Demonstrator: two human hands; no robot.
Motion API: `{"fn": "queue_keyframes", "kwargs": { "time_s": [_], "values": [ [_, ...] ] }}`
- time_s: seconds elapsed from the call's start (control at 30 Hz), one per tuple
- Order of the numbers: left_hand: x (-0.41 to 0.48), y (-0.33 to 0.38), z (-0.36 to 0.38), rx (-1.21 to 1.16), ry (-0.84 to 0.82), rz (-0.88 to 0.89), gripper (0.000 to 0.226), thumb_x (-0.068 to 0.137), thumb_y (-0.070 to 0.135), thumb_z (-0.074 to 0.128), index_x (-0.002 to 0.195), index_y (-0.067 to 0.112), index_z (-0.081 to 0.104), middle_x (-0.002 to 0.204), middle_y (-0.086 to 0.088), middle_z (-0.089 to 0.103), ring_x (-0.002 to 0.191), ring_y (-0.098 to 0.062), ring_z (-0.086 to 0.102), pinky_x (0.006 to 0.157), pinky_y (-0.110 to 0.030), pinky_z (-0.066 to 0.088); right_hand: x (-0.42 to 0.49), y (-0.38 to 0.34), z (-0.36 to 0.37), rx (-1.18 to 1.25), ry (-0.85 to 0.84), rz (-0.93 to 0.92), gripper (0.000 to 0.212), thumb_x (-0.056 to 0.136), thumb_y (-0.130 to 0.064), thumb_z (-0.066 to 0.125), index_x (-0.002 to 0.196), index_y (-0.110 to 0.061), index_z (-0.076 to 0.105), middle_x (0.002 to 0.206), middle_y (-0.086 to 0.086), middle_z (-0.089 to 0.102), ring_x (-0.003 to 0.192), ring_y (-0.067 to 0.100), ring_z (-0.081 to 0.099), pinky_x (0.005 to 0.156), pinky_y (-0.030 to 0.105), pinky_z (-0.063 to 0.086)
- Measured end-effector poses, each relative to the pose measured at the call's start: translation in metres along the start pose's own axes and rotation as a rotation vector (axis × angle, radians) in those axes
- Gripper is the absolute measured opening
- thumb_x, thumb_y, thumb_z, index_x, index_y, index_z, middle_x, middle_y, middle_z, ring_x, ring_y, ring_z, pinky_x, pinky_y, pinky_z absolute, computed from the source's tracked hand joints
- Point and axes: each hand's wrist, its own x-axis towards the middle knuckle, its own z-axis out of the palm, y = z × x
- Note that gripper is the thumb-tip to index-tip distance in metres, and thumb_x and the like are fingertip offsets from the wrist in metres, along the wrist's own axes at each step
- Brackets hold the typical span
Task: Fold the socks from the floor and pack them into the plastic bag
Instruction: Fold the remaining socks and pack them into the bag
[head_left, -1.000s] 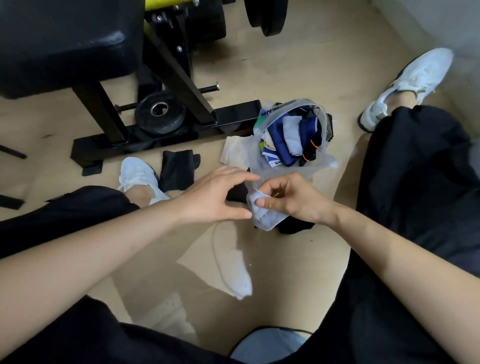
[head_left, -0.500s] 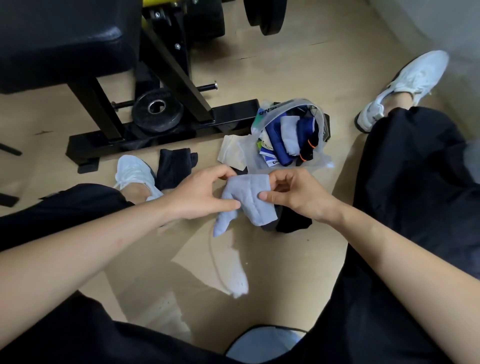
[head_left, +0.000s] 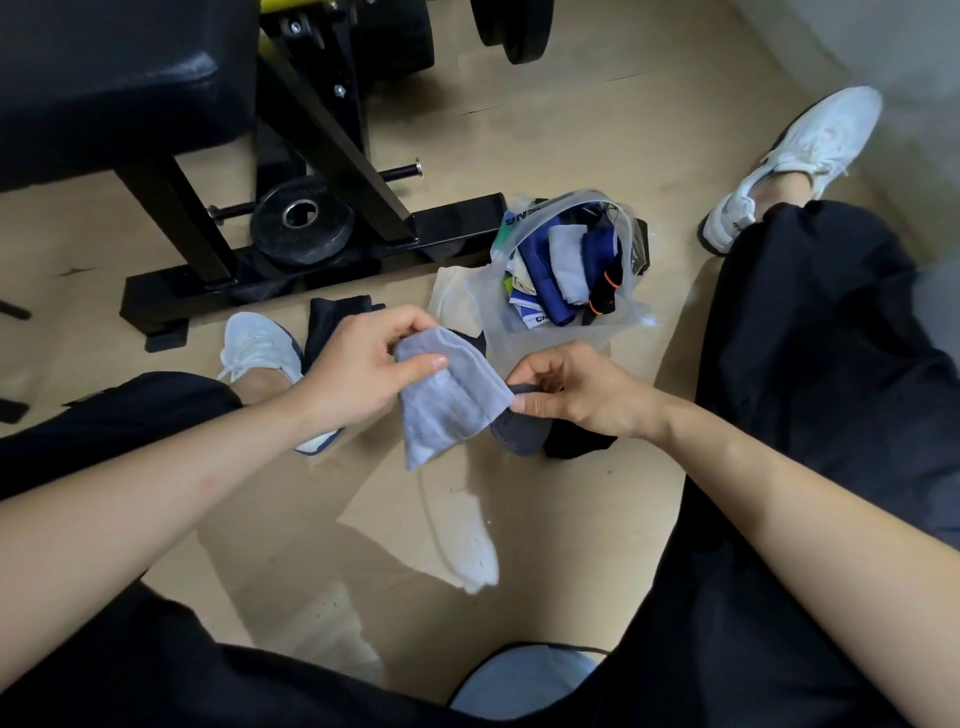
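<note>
Both hands have pulled a little apart since a moment ago, and the grey sock (head_left: 452, 405) is now spread flatter between them, with its end hanging down. From the head view, the left hand (head_left: 353, 376) pinches the top left corner of the sock, thumb on the front and fingers curled behind. The right hand (head_left: 584, 397) pinches the sock's right edge between thumb and first finger. The sock is up in the air, above the floor (head_left: 597, 104) and just in front of the plastic bag (head_left: 631, 314). The bag sits open on the floor with blue, grey and black socks inside it. A cream sock (head_left: 452, 299) lies touching the bag's left side. A black sock (head_left: 332, 325) lies next to the person's left shoe (head_left: 257, 343). A white sock (head_left: 470, 551) lies flat on the floor, below the hands. Some dark grey cloth (head_left: 519, 439) and some black cloth (head_left: 579, 441) lie under the right hand; I cannot tell if that hand touches them. The right shoe (head_left: 795, 156) is well off to the right. A black weight bench (head_left: 104, 78) stands behind, with a round weight plate (head_left: 301, 221) on a bar low down on it.
</note>
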Motion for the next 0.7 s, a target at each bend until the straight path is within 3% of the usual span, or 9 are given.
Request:
{"fn": "queue_keyframes", "kwargs": {
  "time_s": [0.13,0.23,0.37,0.47,0.57,0.7],
  "values": [
    [-0.006,-0.001,0.005,0.330,0.121,0.009,0.030,0.076,0.033,0.079,0.100,0.037,0.062,0.099,0.024,0.061,0.099,-0.004,0.059,0.089,-0.040,0.051,-0.001,-0.005,0.000,0.024,0.076,-0.037,0.008,0.090,-0.006,0.069,0.094,0.001,0.071,0.084,0.002,0.069,0.077,0.004,0.060,0.077,0.019,0.049],
    [-0.012,0.012,0.016,0.245,0.176,-0.007,0.033,0.071,0.043,0.081,0.093,0.030,0.061,0.091,0.016,0.064,0.089,-0.004,0.061,0.080,-0.034,0.053,-0.002,-0.007,0.000,0.007,0.103,-0.068,0.004,0.091,-0.009,0.069,0.093,-0.007,0.073,0.084,-0.001,0.070,0.078,0.004,0.061,0.078,0.021,0.050],
    [-0.012,0.022,0.033,0.161,-0.006,-0.207,0.058,0.058,0.072,0.079,0.100,0.037,0.060,0.086,0.014,0.070,0.077,-0.001,0.069,0.075,-0.030,0.057,0.000,-0.009,0.003,0.008,0.097,-0.123,0.009,0.092,-0.008,0.068,0.097,-0.002,0.073,0.086,-0.004,0.071,0.080,0.004,0.063,0.079,0.019,0.048],
    [-0.012,0.020,0.040,0.082,-0.033,-0.216,0.055,0.066,0.051,0.089,0.108,0.031,0.061,0.087,0.011,0.071,0.072,-0.002,0.068,0.075,-0.032,0.059,-0.001,-0.010,0.005,0.016,0.069,-0.131,0.010,0.092,-0.006,0.067,0.100,-0.002,0.073,0.089,-0.004,0.072,0.082,0.003,0.063,0.080,0.018,0.047],
    [-0.012,0.016,0.042,0.024,-0.011,-0.181,0.035,0.073,0.032,0.090,0.099,0.023,0.068,0.081,0.010,0.069,0.066,-0.002,0.064,0.074,-0.027,0.059,-0.002,-0.009,0.006,0.014,0.064,-0.128,0.013,0.092,-0.005,0.066,0.103,-0.002,0.073,0.090,-0.007,0.072,0.084,0.002,0.064,0.081,0.017,0.047],
    [-0.010,0.004,0.034,0.110,0.049,-0.162,0.007,0.084,0.025,0.081,0.085,0.027,0.074,0.074,0.010,0.069,0.069,-0.004,0.064,0.072,-0.024,0.055,-0.001,-0.005,0.003,0.011,0.079,-0.105,0.009,0.093,-0.005,0.065,0.099,-0.003,0.072,0.087,-0.002,0.070,0.082,0.004,0.063,0.080,0.019,0.048]
  ]
}}
